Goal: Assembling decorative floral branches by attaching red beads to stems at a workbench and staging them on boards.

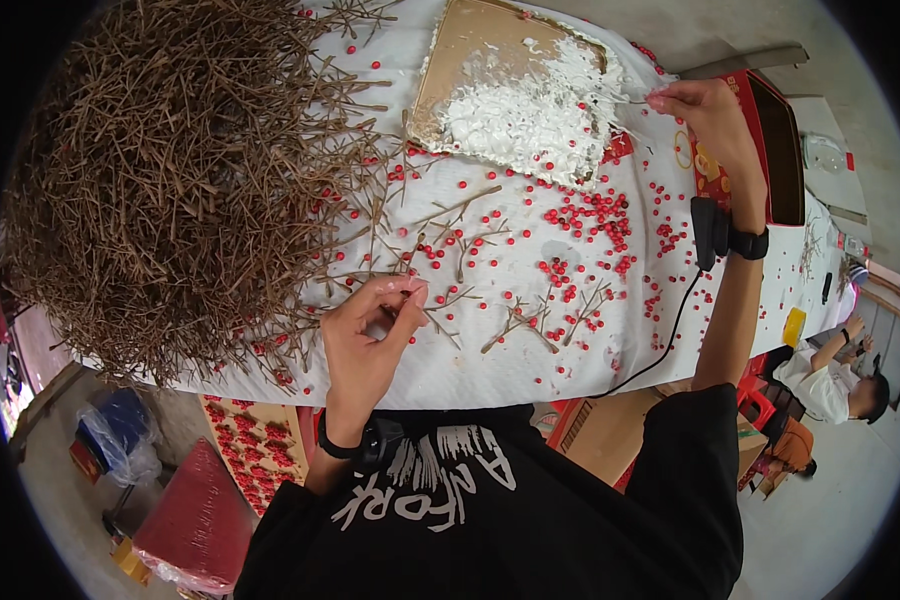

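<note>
My left hand is pinched over the front middle of the white-covered table. What its fingertips hold, if anything, is too small to make out; berries and a forked twig lie close by. Farther off, my right hand pinches a thin, pale stick-like piece at the right edge of a cardboard sheet. Thick white paste with strands and a few red berries covers much of that sheet. Loose red berries lie scattered and heaped between my hands.
A large pile of bare brown twigs fills the left side. Beyond my right forearm stands an open red box. A black cable runs from my right wrist. Below the table is a board with red berry clusters. Another person sits far right.
</note>
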{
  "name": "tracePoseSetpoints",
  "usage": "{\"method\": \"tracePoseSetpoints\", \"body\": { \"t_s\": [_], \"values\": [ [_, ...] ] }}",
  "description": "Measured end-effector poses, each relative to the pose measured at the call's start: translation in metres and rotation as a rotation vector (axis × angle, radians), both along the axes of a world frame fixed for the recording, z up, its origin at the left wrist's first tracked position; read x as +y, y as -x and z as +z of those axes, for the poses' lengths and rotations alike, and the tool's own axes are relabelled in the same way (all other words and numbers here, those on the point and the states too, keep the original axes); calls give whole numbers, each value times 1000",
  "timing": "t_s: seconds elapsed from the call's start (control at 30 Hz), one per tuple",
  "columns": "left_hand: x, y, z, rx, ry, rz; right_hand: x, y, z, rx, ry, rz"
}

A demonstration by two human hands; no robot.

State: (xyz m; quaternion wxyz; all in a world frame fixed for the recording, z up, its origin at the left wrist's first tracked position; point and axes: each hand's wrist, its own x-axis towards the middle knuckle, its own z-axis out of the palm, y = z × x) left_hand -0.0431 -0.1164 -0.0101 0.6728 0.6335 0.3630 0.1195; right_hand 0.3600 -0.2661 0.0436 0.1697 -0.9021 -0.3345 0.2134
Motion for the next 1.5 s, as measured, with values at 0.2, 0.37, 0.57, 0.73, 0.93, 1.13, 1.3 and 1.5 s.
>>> {"method": "tracePoseSetpoints", "body": {
  "t_s": [0.2,0.37,0.57,0.73,0.93,1.13,1.3,1.5],
  "values": [
    [1,0,2,-3,10,6,-6,30,59,-214,-36,-58],
    [0,2,0,10,-13,7,-1,49,38,191,-547,-232],
    [1,2,3,-14,4,20,8,42,-18,346,-662,-342],
    [0,-1,5,-2,25,20,3,42,-26,153,-579,-354],
    [1,2,0,-10,-6,-16,-14,46,-10,-242,-323,-314],
    [3,5,2,-10,14,-40,-42,91,30,21,-799,-534],
    [-4,0,23,-224,-133,-316,-17,193,21,459,-1347,-862],
    [-47,-59,48,-565,130,-333,-10,280,9,940,-1646,-652]
  ]
}}
